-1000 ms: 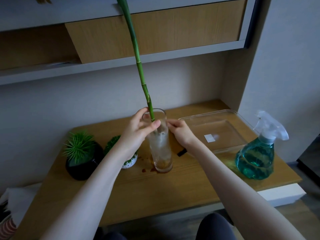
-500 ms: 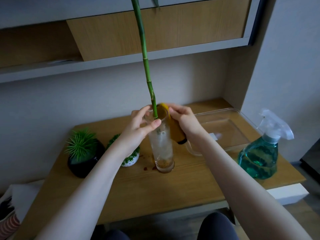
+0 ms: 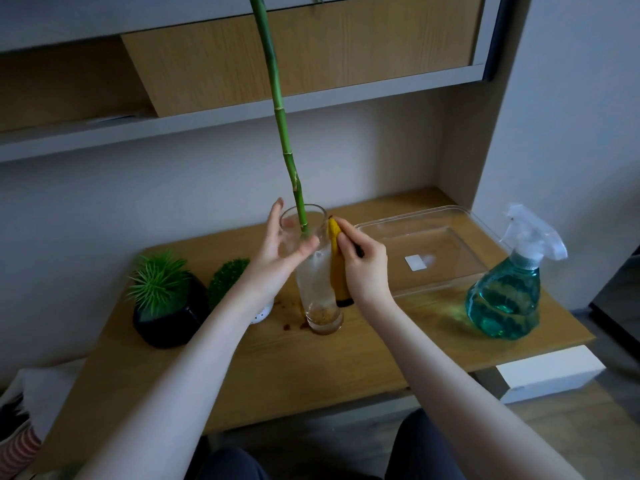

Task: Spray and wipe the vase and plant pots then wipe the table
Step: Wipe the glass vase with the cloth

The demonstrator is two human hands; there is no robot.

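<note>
In the middle of the frame stands the tall glass vase on the wooden table. A long green stalk sticks out of it and goes up past the top of the frame.

The left hand is curled round the top of the vase, thumb in front and fingers behind the rim. It probably holds the vase so it will not tip over while it is rubbed. The right hand pinches a yellow cloth and presses it flat on the right side of the glass. The cloth hangs down along the vase, so this looks like the wiping step.

Some small brown spots sit on the table just left of the vase's foot. They will likely need a wipe later.

At the left of the frame is a spiky green plant in a black pot. Next to it is a round bushy plant in a white pot, partly hidden behind the left arm. Neither pot is being touched.

At the right stands the spray bottle with blue-green liquid, well apart from both hands, probably set aside within reach. Behind it lies a clear plastic tray with a small white sticker. No words can be read on the sticker or the bottle.
</note>
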